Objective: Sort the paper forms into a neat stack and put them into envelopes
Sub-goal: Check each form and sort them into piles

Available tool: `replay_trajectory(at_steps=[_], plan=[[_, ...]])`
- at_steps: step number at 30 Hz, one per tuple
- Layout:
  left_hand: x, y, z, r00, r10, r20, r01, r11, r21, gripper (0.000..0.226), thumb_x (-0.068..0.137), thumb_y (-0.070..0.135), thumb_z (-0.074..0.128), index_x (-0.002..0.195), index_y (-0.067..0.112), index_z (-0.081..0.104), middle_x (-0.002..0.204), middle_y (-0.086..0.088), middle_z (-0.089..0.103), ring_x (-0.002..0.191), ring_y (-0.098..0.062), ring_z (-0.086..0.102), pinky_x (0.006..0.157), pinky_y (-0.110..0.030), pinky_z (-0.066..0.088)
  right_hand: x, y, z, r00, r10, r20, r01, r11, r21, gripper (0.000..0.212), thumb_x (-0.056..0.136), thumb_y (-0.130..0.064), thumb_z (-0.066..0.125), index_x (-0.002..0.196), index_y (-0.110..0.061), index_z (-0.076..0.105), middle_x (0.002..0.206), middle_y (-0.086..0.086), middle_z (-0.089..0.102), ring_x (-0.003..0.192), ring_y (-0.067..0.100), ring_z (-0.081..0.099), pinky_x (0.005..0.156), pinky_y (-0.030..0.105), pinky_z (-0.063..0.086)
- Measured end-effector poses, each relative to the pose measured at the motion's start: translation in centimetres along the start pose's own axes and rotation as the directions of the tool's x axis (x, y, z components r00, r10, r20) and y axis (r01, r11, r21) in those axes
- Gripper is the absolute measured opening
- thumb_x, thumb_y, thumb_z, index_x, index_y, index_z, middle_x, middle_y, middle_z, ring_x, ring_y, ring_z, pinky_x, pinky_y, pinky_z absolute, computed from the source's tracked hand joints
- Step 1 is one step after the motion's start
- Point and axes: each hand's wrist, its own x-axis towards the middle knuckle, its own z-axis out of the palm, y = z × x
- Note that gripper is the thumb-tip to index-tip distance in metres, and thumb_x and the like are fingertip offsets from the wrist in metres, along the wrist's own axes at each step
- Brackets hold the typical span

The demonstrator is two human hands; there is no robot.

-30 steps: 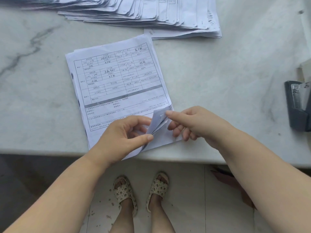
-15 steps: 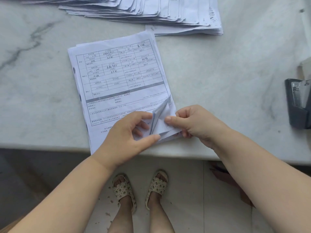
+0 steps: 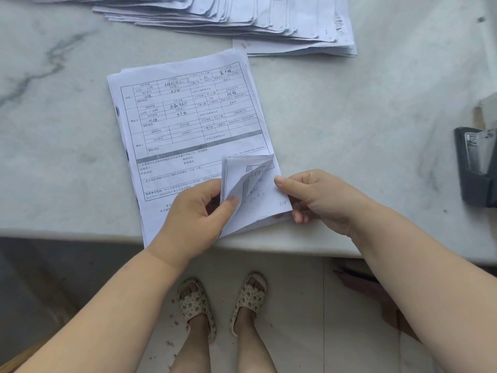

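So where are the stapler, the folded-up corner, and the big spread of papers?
stapler (image 3: pixel 474 168), head view, dark body.
folded-up corner (image 3: pixel 242 173), head view, lifted sheets.
big spread of papers (image 3: pixel 269 20), head view, overlapping sheets.

counter (image 3: pixel 349 130): pale veined marble, smooth, faint sheen
forms (image 3: pixel 188 125): thin matt white paper, printed
stapler (image 3: pixel 476 168): dark plastic, shiny metal insert
floor (image 3: pixel 290 305): smooth pale tile

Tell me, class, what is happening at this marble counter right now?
A person stands at the marble counter working through a small stack of printed forms. The left hand pinches the folded-up near corners of the top sheets, and the right hand holds the sheet beneath at the stack's right corner. A larger fanned pile of forms lies further back, and a black stapler sits at the right edge. No envelopes are visible.
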Motion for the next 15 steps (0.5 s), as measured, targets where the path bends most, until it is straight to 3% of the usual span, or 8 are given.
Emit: replay_trajectory(at_steps=[6, 9, 12, 15], plan=[[0.1, -0.2, 0.0, 1.000, 0.012, 0.006, -0.011, 0.999, -0.032, 0.033, 0.078, 0.048, 0.053, 0.098, 0.025, 0.067, 0.092, -0.021, 0.066, 0.084, -0.038, 0.061, 0.078, -0.053, 0.051, 0.1, 0.1, -0.4, 1.000, 0.029, 0.010, -0.029, 0.999, 0.022, 0.027, 0.097, -0.024, 0.053, 0.076, -0.010, 0.060, 0.049, -0.003, 0.051, 0.042, 0.009, 0.044, 0.043, 0.018, 0.032], [0.0, 0.0, 0.1, 0.998, 0.050, 0.025, -0.050, 0.999, -0.020, 0.026, 0.077, 0.045, 0.058, 0.095, 0.030, 0.068, 0.086, -0.004, 0.069, 0.079, -0.024, 0.064, 0.074, -0.038, 0.053, 0.1, -0.3, -0.6, 1.000, 0.006, 0.030, -0.008, 0.998, 0.067, 0.017, 0.096, -0.018, 0.055, 0.083, -0.012, 0.064, 0.056, -0.005, 0.058, 0.045, 0.008, 0.046, 0.044, 0.016, 0.033], [-0.1, 0.1, 0.2, 0.994, 0.103, 0.029, -0.104, 0.994, 0.036, 0.025, 0.072, 0.048, 0.064, 0.096, 0.039, 0.064, 0.084, 0.013, 0.064, 0.076, -0.007, 0.061, 0.071, -0.019, 0.048, 0.0, -1.2, -0.9, 0.998, -0.044, 0.055, 0.039, 0.996, 0.083, 0.022, 0.098, -0.019, 0.051, 0.092, -0.014, 0.071, 0.086, -0.003, 0.072, 0.053, 0.010, 0.051, 0.048, 0.016, 0.037], [-0.3, 0.1, -0.1, 0.987, 0.138, 0.086, -0.146, 0.985, 0.088, 0.036, 0.070, 0.052, 0.066, 0.104, 0.039, 0.065, 0.104, 0.018, 0.061, 0.089, -0.003, 0.059, 0.079, -0.011, 0.044, 0.0, -1.6, -1.9, 0.977, -0.120, -0.179, 0.119, 0.993, -0.018, 0.025, 0.098, -0.020, 0.049, 0.088, -0.019, 0.071, 0.090, -0.003, 0.074, 0.063, 0.011, 0.057, 0.059, 0.020, 0.043]])
